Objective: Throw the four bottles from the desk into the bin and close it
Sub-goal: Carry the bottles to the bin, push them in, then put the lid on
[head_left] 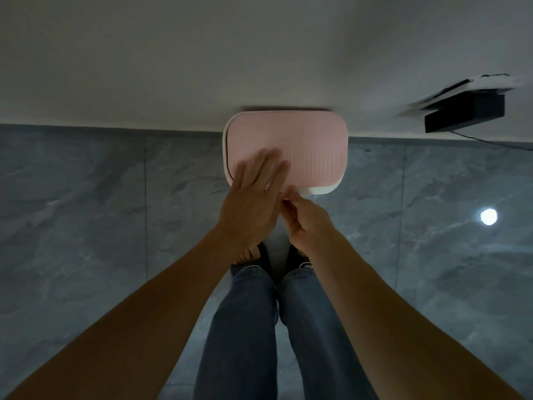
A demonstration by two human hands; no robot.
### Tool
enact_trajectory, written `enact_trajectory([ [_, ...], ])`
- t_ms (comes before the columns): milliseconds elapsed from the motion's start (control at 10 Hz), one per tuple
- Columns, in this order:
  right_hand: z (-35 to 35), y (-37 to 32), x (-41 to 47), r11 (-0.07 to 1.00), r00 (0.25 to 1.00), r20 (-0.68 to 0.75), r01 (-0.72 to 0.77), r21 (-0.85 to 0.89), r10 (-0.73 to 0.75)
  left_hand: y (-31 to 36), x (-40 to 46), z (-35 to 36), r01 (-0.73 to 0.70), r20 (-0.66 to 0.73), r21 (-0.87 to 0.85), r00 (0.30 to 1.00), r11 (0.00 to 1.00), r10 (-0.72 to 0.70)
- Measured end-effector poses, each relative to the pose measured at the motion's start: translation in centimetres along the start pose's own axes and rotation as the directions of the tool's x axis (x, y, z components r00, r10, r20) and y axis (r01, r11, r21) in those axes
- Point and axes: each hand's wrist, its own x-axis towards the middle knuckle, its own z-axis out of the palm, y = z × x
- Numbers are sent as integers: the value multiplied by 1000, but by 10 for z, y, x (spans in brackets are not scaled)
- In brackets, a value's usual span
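A white bin with a pink lid (305, 140) stands on the floor against the wall, seen from straight above. The lid lies down flat over the bin's white rim (323, 190). My left hand (253, 192) rests flat on the lid's near left part, fingers stretched and close together. My right hand (305, 220) is at the lid's near edge, fingers curled and pinched at that edge. No bottles are in view; the bin's inside is hidden.
Grey marble floor tiles (101, 212) spread to both sides. A black box (464, 114) with a cable and white papers on top sits by the wall at right. A lamp's reflection (488, 216) shines on the floor. My legs and shoes are below.
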Motion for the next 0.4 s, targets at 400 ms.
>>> enact_trajectory([
  [400, -5, -4, 4, 890, 992, -29, 95, -447, -120, 4, 2, -8, 38, 90, -1, 995, 999, -37],
])
